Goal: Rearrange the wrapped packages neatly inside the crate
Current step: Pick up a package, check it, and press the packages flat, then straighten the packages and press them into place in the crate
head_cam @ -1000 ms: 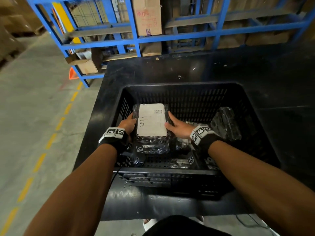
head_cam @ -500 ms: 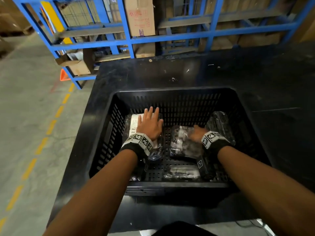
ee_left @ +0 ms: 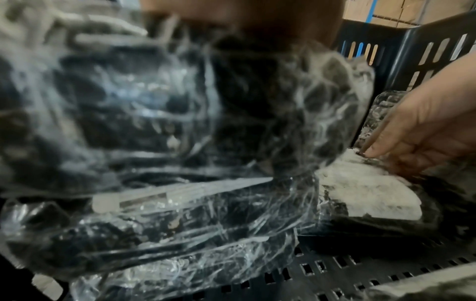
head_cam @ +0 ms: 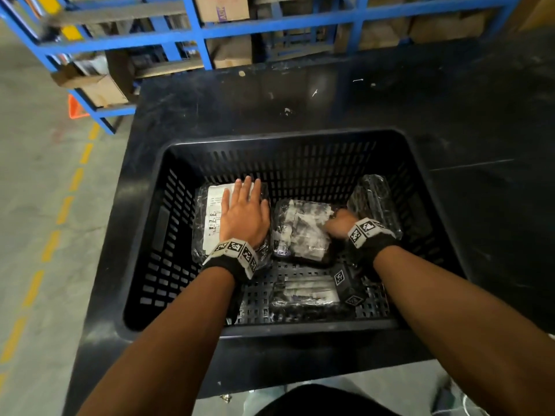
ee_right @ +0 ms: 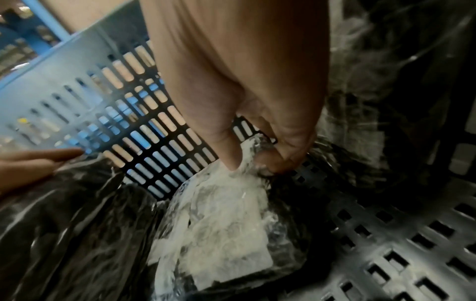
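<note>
Black counter point(head_cam: 315, 94), scuffed, with small white specks and scraps on the bare top beyond the crate. Black slotted plastic crate point(head_cam: 288, 145) sits directly on the counter, toward its near edge, left wall close to the counter's left edge. A thin pale line runs across the counter surface right of the crate. Grey concrete floor point(head_cam: 36, 181) with a dashed yellow line lies left of the counter; blue metal racking point(head_cam: 270, 25) stands behind it.

Black slotted crate point(head_cam: 186, 235): 4 film-wrapped pkgs point(head_cam: 303, 232) — 2 flat side-by-side, 1 leaning right wall, 1 near front.
</note>
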